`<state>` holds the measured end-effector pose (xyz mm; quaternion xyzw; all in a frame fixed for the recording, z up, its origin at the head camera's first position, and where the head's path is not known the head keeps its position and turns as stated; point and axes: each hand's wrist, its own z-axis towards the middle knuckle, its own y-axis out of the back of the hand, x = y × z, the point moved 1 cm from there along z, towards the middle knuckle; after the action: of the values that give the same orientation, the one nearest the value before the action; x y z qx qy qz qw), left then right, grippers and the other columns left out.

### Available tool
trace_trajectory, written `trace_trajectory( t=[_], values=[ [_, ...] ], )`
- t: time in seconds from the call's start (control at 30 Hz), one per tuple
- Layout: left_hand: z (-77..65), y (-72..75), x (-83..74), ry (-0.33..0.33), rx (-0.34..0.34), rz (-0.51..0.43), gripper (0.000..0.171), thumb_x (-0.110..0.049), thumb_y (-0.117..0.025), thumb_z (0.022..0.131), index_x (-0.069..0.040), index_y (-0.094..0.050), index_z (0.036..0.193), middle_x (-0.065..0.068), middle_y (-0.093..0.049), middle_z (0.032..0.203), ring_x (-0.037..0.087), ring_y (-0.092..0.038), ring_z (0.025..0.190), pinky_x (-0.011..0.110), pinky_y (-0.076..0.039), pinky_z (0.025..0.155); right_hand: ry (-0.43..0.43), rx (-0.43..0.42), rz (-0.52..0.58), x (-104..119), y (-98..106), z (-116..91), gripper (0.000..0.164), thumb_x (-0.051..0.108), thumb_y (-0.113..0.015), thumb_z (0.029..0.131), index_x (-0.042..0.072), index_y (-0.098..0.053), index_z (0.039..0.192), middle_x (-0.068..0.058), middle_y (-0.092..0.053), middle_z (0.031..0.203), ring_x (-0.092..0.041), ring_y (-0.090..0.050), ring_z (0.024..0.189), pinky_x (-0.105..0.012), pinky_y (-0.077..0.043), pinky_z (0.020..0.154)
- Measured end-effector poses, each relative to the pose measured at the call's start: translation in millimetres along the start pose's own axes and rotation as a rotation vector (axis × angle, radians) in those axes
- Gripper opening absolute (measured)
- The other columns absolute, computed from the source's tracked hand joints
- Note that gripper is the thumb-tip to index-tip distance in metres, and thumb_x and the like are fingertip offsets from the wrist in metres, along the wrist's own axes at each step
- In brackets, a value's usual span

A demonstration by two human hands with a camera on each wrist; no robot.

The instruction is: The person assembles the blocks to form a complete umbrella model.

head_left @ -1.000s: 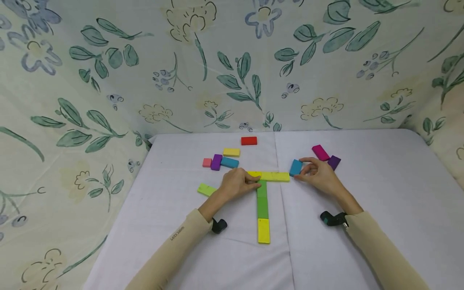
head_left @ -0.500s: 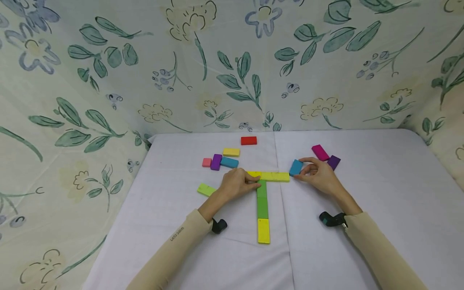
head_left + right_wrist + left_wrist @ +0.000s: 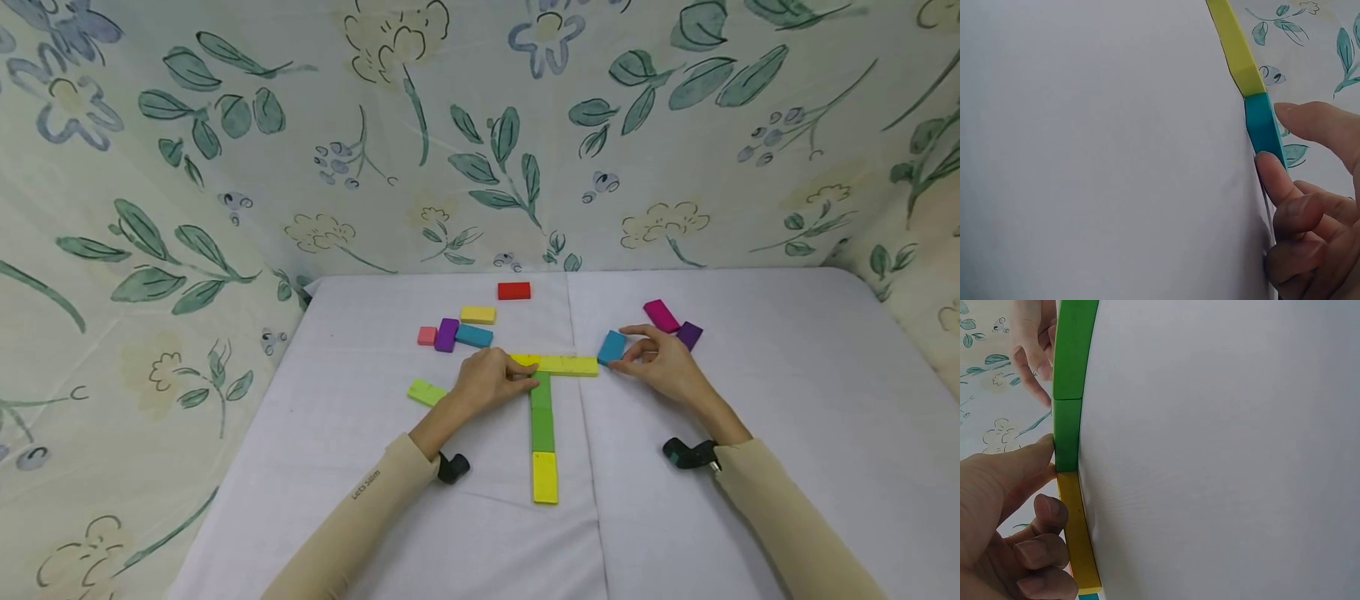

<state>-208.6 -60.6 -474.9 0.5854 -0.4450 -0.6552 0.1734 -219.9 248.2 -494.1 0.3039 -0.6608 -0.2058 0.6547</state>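
My left hand [image 3: 491,379] rests at the joint of a T of flat blocks, thumb and index finger bent over the left yellow block [image 3: 525,361] and the top green block [image 3: 541,392]. In the left wrist view, the thumb tip touches the green block [image 3: 1067,434], and the other fingers curl against the yellow block [image 3: 1079,534]. My right hand [image 3: 660,362] pinches a blue block [image 3: 612,347] by its ends between thumb and index finger. That block stands slanted at the right end of the long yellow bar [image 3: 570,366]. Blue [image 3: 1264,125] and yellow [image 3: 1239,50] meet end to end in the right wrist view.
Beyond the left hand lie pink [image 3: 427,336], purple [image 3: 446,335], blue [image 3: 474,336], yellow [image 3: 477,315] and red [image 3: 513,291] blocks. A lime block [image 3: 426,392] sits by the left wrist. Magenta [image 3: 661,315] and purple [image 3: 689,336] blocks lie behind the right hand.
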Motion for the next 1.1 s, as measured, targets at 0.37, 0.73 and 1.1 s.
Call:
trace_trajectory(
  t=[0.37,0.73,1.1],
  values=[
    [-1.5,-0.8,0.8,0.011,0.005,-0.003,0.033,-0.034,-0.081,0.090,-0.024,-0.076,0.121,0.002,-0.079,0.117,0.011,-0.043,0.058,0.021,-0.028,0.052,-0.028,-0.139,-0.033,-4.9,20.0,-13.6,0.062,0.034,-0.078,0.094,0.005,-0.054,0.144,-0.014,-0.069,0.098,-0.020,-0.059,0.079,-0.017,-0.047,0.065],
    [-1.9,-1.7,2.7,0.004,-0.001,-0.004,0.033,-0.034,-0.081,0.091,-0.024,-0.076,0.121,0.003,-0.080,0.113,0.011,-0.040,0.053,0.021,-0.026,0.051,-0.204,-0.365,-0.133,-25.7,42.4,-24.2,0.065,0.041,-0.071,0.097,0.007,-0.052,0.150,-0.021,-0.067,0.101,-0.025,-0.056,0.079,-0.031,-0.038,0.065],
    [-1.4,-0.9,1.2,0.000,0.007,-0.012,0.034,-0.036,-0.080,0.092,-0.024,-0.075,0.123,-0.003,-0.075,0.078,0.011,-0.040,0.052,0.020,-0.027,0.050,-0.179,-0.349,-0.154,-35.7,37.7,-25.1,0.055,0.034,-0.071,0.099,0.009,-0.058,0.147,-0.022,-0.065,0.106,-0.025,-0.049,0.074,-0.029,-0.035,0.055]
  ],
)
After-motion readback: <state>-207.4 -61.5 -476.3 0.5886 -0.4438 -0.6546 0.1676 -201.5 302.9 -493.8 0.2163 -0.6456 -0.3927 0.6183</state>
